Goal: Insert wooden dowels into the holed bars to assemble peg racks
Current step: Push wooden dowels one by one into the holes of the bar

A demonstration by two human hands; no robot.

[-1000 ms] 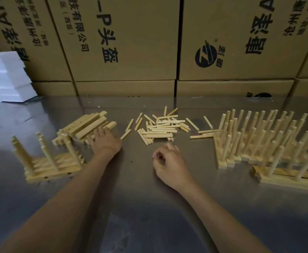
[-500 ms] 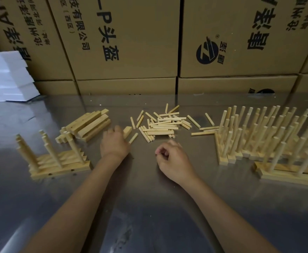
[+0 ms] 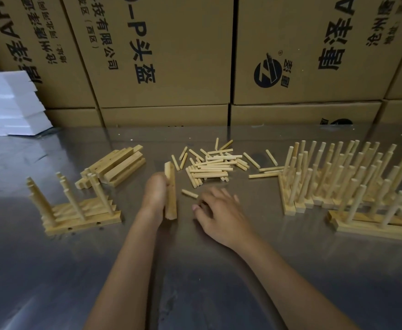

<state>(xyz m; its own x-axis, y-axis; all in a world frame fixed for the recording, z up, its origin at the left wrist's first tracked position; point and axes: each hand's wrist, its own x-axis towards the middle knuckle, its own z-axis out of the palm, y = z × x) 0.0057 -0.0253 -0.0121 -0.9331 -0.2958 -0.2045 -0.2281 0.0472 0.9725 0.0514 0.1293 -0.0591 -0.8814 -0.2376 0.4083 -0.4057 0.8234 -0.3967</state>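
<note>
Fingers of the left hand (image 3: 156, 195) grip an upright bar (image 3: 171, 191); right hand (image 3: 219, 211) rests, loosely curled.

Dim, soft light is reflected dully off the steel table (image 3: 290, 270); the edges are bowed by wide-angle distortion, and fine detail is slightly blurred.

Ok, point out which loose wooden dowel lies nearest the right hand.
The short wooden dowel lying alone, just beyond the right hand, apart from the dowel pile.
</note>
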